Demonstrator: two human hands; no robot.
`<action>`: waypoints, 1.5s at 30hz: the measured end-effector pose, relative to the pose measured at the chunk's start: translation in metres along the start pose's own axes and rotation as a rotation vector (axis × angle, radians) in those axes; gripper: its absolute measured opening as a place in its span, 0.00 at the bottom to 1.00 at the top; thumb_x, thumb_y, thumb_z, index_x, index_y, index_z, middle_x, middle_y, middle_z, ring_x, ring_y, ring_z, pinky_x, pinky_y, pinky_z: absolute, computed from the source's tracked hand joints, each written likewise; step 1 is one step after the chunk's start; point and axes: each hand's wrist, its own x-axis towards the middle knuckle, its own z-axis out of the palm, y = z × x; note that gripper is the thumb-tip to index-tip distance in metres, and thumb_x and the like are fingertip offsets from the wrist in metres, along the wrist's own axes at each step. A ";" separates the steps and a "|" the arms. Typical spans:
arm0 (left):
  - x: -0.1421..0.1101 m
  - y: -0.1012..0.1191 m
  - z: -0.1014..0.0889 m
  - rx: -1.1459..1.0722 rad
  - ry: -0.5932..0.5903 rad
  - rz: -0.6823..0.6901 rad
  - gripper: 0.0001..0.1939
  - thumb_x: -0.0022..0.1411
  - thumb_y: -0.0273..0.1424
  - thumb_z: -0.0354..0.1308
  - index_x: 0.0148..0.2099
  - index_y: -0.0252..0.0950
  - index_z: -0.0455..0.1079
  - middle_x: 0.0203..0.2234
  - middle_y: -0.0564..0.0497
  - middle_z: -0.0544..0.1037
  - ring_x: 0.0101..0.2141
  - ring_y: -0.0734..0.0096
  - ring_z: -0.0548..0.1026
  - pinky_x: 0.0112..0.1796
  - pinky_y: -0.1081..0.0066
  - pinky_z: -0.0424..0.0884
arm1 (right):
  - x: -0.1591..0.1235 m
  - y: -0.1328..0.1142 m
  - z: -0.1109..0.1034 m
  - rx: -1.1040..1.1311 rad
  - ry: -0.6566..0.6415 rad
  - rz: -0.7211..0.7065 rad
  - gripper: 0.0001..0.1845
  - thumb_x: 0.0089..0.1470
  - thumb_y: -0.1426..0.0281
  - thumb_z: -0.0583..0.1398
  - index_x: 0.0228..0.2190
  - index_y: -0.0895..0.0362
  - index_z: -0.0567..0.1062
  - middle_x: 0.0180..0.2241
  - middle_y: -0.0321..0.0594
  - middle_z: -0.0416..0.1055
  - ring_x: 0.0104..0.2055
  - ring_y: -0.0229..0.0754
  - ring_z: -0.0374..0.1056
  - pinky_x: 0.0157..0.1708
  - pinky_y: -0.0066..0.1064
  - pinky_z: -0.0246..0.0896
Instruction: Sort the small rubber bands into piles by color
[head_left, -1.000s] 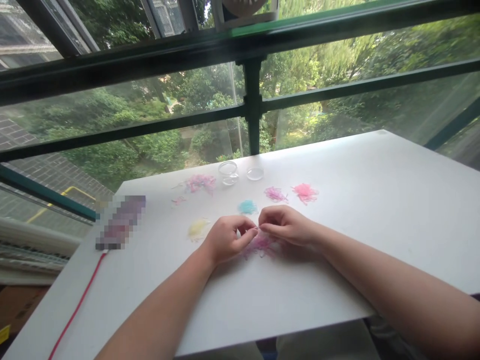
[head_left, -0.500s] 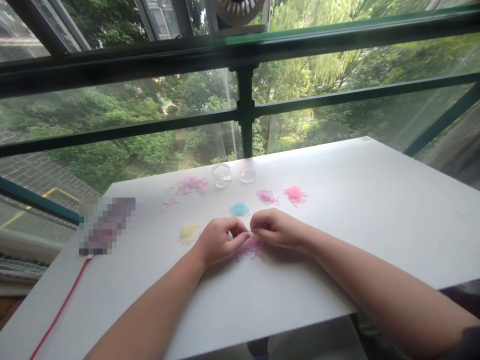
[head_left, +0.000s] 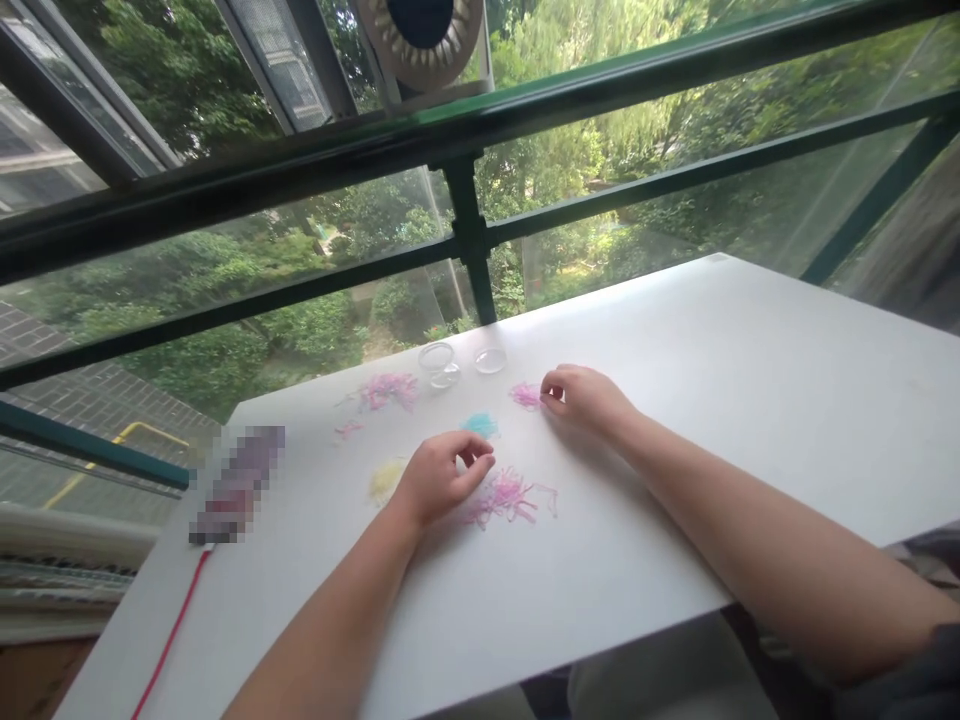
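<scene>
My left hand [head_left: 446,478] rests over the table, thumb and forefinger closed together at the tips. Whatever is between them is too small to make out. Just below its fingertips lies a loose pile of thin pink and purple strands [head_left: 508,495], perhaps small rubber bands. My right hand [head_left: 589,398] is farther forward, fingers pinched at the right edge of a small purple pile [head_left: 526,396]. What it pinches, if anything, is hidden. A blue pile [head_left: 480,425] lies just beyond my left fingers, and a yellow pile [head_left: 385,481] sits left of that hand.
A clear round container [head_left: 437,362] and a flat clear disc [head_left: 490,360] stand by the far edge of the white table [head_left: 600,600]. Left of them lies a mixed pink pile [head_left: 388,391]. A blurred-out object [head_left: 240,485] with a red cable [head_left: 174,630] lies at the left.
My right hand has left my left hand's fingertips and moved forward and right to the purple pile, now covering the pink pile's place. My left hand has stayed about where it was.
</scene>
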 end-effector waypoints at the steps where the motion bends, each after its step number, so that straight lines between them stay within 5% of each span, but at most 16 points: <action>1: 0.004 0.002 0.000 0.021 -0.025 0.012 0.07 0.59 0.33 0.55 0.35 0.37 0.72 0.26 0.53 0.77 0.27 0.75 0.72 0.31 0.74 0.67 | 0.002 0.002 0.001 -0.016 0.007 0.017 0.07 0.50 0.71 0.56 0.30 0.56 0.75 0.31 0.40 0.71 0.33 0.40 0.65 0.32 0.28 0.54; 12: 0.082 0.005 0.017 0.345 -0.128 0.122 0.18 0.56 0.34 0.56 0.50 0.40 0.70 0.46 0.47 0.72 0.46 0.61 0.71 0.49 0.64 0.66 | 0.010 0.017 -0.008 -0.031 -0.025 -0.025 0.09 0.50 0.73 0.56 0.31 0.57 0.77 0.33 0.41 0.74 0.37 0.41 0.67 0.37 0.28 0.57; 20: 0.119 0.001 0.026 0.370 -0.205 0.143 0.10 0.57 0.33 0.55 0.39 0.38 0.75 0.35 0.48 0.77 0.35 0.66 0.74 0.38 0.69 0.69 | 0.006 0.011 -0.008 -0.090 -0.179 -0.045 0.06 0.45 0.68 0.60 0.26 0.55 0.77 0.30 0.41 0.75 0.31 0.42 0.68 0.29 0.29 0.55; 27: 0.126 -0.010 0.019 0.167 -0.170 -0.007 0.10 0.56 0.34 0.57 0.39 0.38 0.76 0.33 0.51 0.79 0.32 0.68 0.75 0.35 0.72 0.70 | 0.007 0.007 -0.004 -0.073 -0.165 -0.047 0.08 0.48 0.71 0.57 0.28 0.56 0.78 0.31 0.44 0.76 0.33 0.44 0.69 0.32 0.30 0.57; 45: 0.129 -0.009 0.009 0.141 -0.184 -0.013 0.12 0.57 0.34 0.54 0.39 0.38 0.77 0.33 0.51 0.80 0.34 0.67 0.75 0.39 0.71 0.70 | 0.011 0.011 -0.006 0.080 -0.061 0.011 0.13 0.54 0.73 0.53 0.35 0.57 0.77 0.36 0.41 0.77 0.38 0.41 0.70 0.39 0.27 0.59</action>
